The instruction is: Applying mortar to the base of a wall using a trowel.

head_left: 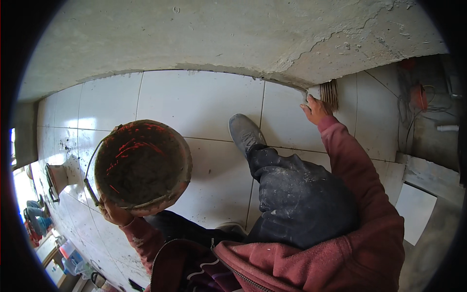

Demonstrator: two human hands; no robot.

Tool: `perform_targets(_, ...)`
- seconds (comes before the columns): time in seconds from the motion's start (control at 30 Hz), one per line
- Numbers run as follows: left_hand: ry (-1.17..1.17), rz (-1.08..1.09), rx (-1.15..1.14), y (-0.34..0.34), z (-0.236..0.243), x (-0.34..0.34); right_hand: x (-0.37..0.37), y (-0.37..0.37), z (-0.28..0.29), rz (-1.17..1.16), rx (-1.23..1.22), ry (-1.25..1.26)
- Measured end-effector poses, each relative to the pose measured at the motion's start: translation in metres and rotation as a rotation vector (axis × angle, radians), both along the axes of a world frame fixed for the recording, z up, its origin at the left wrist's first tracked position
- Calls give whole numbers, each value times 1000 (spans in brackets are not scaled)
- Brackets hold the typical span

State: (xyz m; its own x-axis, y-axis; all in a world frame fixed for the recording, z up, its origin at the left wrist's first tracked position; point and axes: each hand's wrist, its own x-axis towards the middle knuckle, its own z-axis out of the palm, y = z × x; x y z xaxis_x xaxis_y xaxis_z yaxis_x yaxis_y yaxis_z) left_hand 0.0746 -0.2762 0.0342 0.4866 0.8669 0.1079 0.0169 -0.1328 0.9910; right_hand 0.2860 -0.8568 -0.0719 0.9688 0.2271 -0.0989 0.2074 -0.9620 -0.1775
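A round bucket (pixel 182 168), its inside coated with grey mortar and streaked with red, is tilted toward me on the left. My left hand (pixel 116 213) grips its near lower rim, where the wire handle (pixel 87 182) meets it. Grey, wet-looking mortar (pixel 143 173) lies inside. Out to the right, my right hand (pixel 317 109) reaches to the foot of the wall at its corner, thumb and a finger apart; its other fingers are partly hidden. Right beside it are the stiff brown bristles of a brush or broom (pixel 330 95); I cannot make out a handle.
White tiles (pixel 204 102) cover the floor below a cracked, plastered wall (pixel 194 34). My grey shoe (pixel 244 132) stands between the bucket and my right hand. At far right are an orange container (pixel 418 97) and cables; at left, a mortar-smeared pan (pixel 57 179) and household clutter.
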Motion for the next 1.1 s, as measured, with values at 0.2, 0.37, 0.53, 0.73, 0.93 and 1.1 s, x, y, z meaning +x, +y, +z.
perform_targets(0.2,9,-25,34,-8,3,7,12,-11,-2,-48,51,-70)
perform_targets(0.37,-12,-61,7,-2,3,3,-10,11,15,-56,-55,155)
perform_targets(0.53,34,-23,61,-19,10,14,15,-2,-13,-56,-159,133)
perform_targets(0.73,1,-88,6,-15,10,12,12,-15,-28,22,269,-139)
perform_targets(0.93,-93,-174,-8,-10,5,12,14,2,-15,-46,-94,280)
perform_targets(1.1,-49,-106,-10,-29,12,21,32,-7,-45,-57,-6,99)
